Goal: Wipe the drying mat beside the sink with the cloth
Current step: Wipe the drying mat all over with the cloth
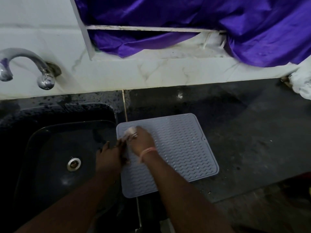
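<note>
Head view | drying mat: grey, wave-ribbed, just right of sink | right hand grips pale cloth on mat's far-left corner | left hand at mat's left edge, grip blurred, cannot tell | cloth mostly hidden.

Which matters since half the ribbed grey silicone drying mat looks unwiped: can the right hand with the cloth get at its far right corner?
Probably yes. The right hand presses the pale cloth near the ribbed grey silicone drying mat's far left corner, and nothing stands between there and the far right corner.
</note>
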Demonstrator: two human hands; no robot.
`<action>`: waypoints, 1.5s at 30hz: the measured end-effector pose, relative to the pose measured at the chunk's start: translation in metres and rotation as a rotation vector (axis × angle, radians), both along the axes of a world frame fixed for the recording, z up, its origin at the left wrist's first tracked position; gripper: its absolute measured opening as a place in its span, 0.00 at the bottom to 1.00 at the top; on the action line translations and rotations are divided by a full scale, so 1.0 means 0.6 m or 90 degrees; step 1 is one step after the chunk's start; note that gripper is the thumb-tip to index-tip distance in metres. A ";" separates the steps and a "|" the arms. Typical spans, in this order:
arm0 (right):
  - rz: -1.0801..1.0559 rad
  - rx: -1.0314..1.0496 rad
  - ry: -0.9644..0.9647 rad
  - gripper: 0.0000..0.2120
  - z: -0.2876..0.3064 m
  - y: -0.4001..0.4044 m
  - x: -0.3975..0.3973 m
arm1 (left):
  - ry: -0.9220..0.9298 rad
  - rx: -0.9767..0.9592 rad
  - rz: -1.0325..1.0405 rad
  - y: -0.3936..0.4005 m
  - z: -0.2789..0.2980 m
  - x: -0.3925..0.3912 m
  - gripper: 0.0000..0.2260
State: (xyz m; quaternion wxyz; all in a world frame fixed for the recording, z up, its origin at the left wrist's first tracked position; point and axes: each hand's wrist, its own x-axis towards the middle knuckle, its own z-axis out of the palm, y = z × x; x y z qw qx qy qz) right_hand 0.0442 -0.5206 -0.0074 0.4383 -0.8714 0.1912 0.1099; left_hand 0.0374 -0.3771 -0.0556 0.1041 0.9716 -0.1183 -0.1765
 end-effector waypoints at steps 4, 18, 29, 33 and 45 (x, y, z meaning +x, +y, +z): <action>-0.246 -0.019 -0.024 0.07 0.024 -0.200 -0.006 | 0.069 -0.039 0.018 0.000 0.002 0.004 0.39; 0.021 -0.410 0.065 0.18 -0.037 -0.007 -0.040 | 0.023 0.002 -0.002 -0.004 -0.001 0.004 0.35; -0.271 -0.245 -0.045 0.06 0.012 -0.231 -0.034 | 0.049 -0.039 0.012 0.008 0.003 0.008 0.44; -0.288 -0.344 0.025 0.09 -0.017 -0.281 -0.058 | 0.132 -0.030 0.016 0.007 0.004 0.035 0.52; 0.104 -0.134 -0.031 0.18 -0.007 0.058 -0.050 | 0.065 -0.088 0.116 0.009 0.000 0.017 0.34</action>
